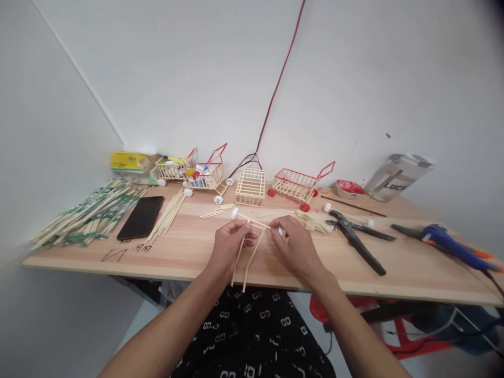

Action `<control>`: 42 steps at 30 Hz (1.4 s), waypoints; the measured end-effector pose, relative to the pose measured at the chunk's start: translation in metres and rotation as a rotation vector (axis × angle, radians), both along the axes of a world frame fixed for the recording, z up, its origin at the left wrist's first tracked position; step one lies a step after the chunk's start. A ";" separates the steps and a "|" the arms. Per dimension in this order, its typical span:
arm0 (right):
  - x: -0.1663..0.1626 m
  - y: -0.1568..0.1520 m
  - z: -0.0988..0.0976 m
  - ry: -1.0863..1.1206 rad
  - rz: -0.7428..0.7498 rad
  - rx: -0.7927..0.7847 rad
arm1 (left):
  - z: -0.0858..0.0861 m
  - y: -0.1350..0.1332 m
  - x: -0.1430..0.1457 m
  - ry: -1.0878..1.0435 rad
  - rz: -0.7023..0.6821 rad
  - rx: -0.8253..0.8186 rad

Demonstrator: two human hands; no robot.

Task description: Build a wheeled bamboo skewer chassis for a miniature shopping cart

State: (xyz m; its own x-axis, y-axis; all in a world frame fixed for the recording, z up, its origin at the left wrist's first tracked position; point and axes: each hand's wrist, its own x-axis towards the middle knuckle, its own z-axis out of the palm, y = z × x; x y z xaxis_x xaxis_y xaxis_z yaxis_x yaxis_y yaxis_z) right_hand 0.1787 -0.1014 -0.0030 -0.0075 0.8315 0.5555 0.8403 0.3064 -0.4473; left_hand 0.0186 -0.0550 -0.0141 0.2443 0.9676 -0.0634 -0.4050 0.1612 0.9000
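Near the table's front edge I hold a small frame of wooden sticks (256,245) between my hands. My left hand (231,242) is closed, pinching one of its long sticks. My right hand (294,245) is closed around the far right end of the cross stick. A white bottle cap (234,213) sits at the cross stick's left end, and another white cap (281,231) shows partly at my right fingers. Both long sticks bend and hang down past the table edge. Behind my hands stands an unpainted stick basket (250,187).
Finished mini carts (205,176) and a red-trimmed cart (295,185) line the wall. Left lie wrapped chopsticks (92,215), a phone (140,218) and bare sticks (167,214). Right are pliers (354,236), a blue glue gun (449,241), a red paint bowl (349,189) and a tilted can (399,177).
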 end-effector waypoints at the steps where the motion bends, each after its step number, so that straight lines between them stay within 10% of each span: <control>1: 0.001 0.000 -0.001 -0.009 0.020 0.001 | 0.000 0.000 0.000 0.003 0.004 0.001; 42: 0.001 0.001 -0.003 -0.029 0.073 0.032 | 0.005 -0.002 0.002 -0.008 0.064 -0.055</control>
